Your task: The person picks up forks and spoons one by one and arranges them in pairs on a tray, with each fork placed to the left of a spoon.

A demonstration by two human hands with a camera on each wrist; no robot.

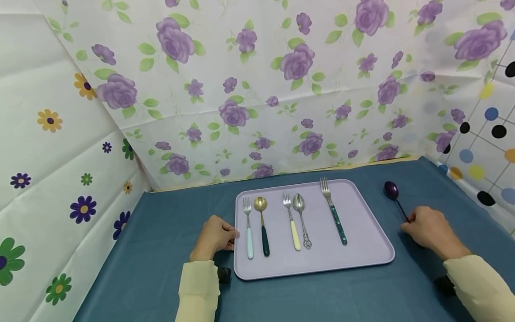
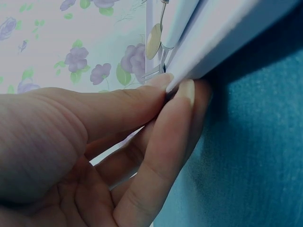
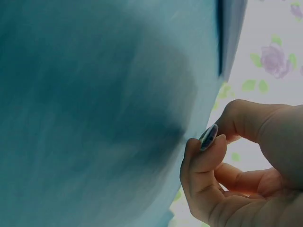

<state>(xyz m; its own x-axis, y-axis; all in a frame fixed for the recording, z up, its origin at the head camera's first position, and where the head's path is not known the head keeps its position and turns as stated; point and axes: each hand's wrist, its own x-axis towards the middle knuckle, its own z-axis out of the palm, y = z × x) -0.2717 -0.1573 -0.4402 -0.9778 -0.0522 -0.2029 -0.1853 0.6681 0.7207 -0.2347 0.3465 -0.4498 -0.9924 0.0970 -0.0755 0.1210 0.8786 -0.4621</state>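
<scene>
My left hand (image 1: 215, 235) pinches the left rim of a pale purple tray (image 1: 370, 246) between thumb and fingers; the left wrist view shows the fingertips on the tray edge (image 2: 208, 52). To the right of the tray, my right hand (image 1: 430, 228) pinches the handle end of a dark purple spoon (image 1: 391, 190), whose bowl points away from me. In the right wrist view only the spoon's handle end (image 3: 209, 137) shows between thumb and fingers. On the tray lie a light-blue-handled fork (image 1: 250, 241), a gold spoon (image 1: 265, 241), a yellow-handled fork (image 1: 295, 235), a silver spoon (image 1: 299, 203) and a green-handled fork (image 1: 338, 223).
A blue-grey cloth (image 1: 177, 214) covers the table under the tray. Behind it rises a backdrop with purple flowers (image 1: 233, 112). A white flowered sheet (image 1: 60, 179) borders the left side, and a dotted sheet (image 1: 479, 156) the right.
</scene>
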